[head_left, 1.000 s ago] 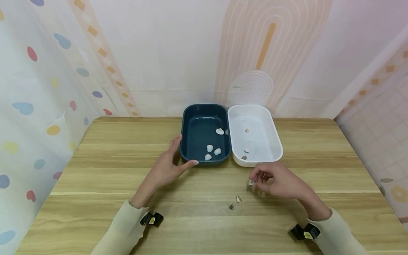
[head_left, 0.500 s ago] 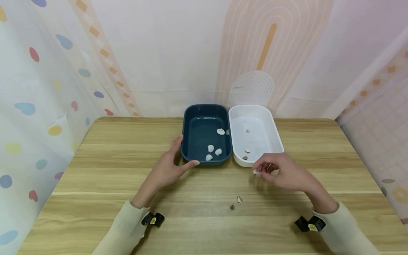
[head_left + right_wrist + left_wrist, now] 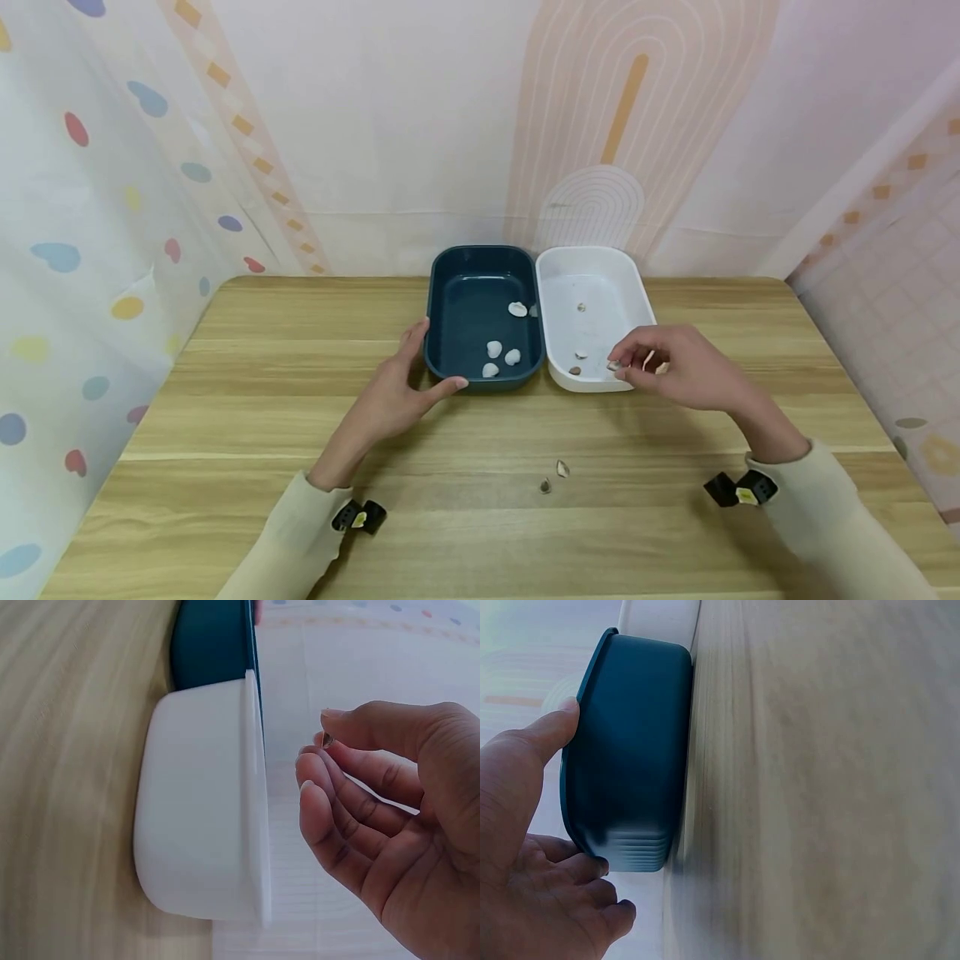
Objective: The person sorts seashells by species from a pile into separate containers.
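Note:
My right hand [image 3: 678, 367] pinches a small shell [image 3: 614, 366] between thumb and fingertips, above the near right part of the white tray [image 3: 643, 304]. In the right wrist view the shell [image 3: 328, 740] shows as a dark sliver at the fingertips, beyond the tray's rim. With thumb and fingers spread, my left hand [image 3: 390, 396] rests against the near left corner of the dark teal tray [image 3: 438, 292]. In the left wrist view its thumb [image 3: 555, 727] lies on the rim and the fingers touch the side. White shells [image 3: 494, 349] lie in the teal tray.
Inside the white tray are a brown shell [image 3: 574, 371] and a couple of pale ones. Two small shells, one pale [image 3: 562, 468] and one dark [image 3: 545, 485], lie on the wooden table [image 3: 300, 333] in front. A patterned curtain [image 3: 375, 150] hangs behind.
My right hand has lifted the pinched shell from over the table up and away from me to the white tray. The left hand has stayed at the teal tray.

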Demonstrator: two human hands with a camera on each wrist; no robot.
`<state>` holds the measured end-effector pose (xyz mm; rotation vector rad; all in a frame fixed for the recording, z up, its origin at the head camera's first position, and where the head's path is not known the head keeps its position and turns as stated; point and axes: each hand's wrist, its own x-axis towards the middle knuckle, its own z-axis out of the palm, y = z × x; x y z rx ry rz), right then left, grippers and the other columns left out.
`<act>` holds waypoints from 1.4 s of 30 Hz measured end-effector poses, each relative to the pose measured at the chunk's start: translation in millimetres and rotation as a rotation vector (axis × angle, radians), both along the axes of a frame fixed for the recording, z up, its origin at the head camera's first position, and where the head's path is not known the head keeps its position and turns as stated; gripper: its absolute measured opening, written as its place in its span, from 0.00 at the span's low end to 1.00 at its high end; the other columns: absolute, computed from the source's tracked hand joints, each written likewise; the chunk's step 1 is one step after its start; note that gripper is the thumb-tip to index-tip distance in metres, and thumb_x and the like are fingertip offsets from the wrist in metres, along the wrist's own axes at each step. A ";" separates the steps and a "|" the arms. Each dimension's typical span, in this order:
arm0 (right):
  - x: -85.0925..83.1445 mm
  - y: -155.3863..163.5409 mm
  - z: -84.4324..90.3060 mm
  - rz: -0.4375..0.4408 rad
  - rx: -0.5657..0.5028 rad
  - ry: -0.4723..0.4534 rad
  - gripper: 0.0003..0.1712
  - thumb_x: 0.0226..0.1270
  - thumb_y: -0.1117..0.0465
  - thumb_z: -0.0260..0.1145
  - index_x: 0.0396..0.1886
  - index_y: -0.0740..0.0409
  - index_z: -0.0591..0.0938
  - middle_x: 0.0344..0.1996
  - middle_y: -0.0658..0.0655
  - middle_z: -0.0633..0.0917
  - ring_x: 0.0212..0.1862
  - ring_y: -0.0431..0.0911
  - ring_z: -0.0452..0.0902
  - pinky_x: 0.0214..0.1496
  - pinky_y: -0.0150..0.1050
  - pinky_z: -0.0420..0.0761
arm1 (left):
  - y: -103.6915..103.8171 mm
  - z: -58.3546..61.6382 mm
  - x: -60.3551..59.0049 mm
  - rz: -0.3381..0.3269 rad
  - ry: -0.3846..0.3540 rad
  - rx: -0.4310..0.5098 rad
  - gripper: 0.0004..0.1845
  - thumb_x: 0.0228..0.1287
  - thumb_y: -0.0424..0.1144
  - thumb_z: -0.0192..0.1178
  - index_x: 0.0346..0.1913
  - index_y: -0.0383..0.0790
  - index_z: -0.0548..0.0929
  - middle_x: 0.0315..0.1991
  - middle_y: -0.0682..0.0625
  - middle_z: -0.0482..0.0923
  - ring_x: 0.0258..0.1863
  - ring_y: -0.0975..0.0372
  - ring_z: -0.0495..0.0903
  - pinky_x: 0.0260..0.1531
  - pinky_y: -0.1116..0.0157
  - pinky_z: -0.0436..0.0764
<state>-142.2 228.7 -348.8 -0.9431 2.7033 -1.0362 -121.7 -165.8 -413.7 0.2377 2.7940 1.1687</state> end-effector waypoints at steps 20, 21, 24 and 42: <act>-30.6 11.9 12.9 -0.065 0.085 -0.019 0.05 0.68 0.64 0.71 0.42 0.54 0.88 0.32 0.48 0.89 0.33 0.36 0.81 0.39 0.35 0.85 | -1.3 0.2 -0.3 0.003 0.002 -0.005 0.59 0.60 0.70 0.65 0.84 0.52 0.44 0.85 0.45 0.43 0.82 0.47 0.52 0.75 0.40 0.63; -31.9 12.0 13.9 -0.071 0.092 -0.024 0.05 0.68 0.63 0.71 0.42 0.53 0.88 0.32 0.48 0.88 0.33 0.36 0.81 0.40 0.35 0.85 | -1.9 0.0 -0.3 0.004 0.001 -0.007 0.59 0.60 0.71 0.64 0.84 0.52 0.44 0.85 0.45 0.43 0.82 0.47 0.51 0.75 0.40 0.63; -35.6 12.3 15.7 -0.086 0.103 -0.048 0.05 0.69 0.62 0.71 0.42 0.53 0.88 0.32 0.48 0.88 0.34 0.37 0.81 0.42 0.35 0.84 | -3.3 0.1 0.0 0.006 -0.002 -0.009 0.61 0.59 0.73 0.63 0.84 0.52 0.44 0.85 0.45 0.43 0.82 0.47 0.51 0.75 0.40 0.63; -50.9 15.9 4.6 -0.181 0.140 -0.063 0.13 0.72 0.57 0.69 0.51 0.58 0.86 0.45 0.57 0.89 0.45 0.48 0.84 0.45 0.39 0.85 | -4.3 1.1 0.7 0.002 -0.005 -0.004 0.61 0.59 0.73 0.63 0.84 0.51 0.44 0.85 0.44 0.43 0.83 0.47 0.50 0.76 0.40 0.62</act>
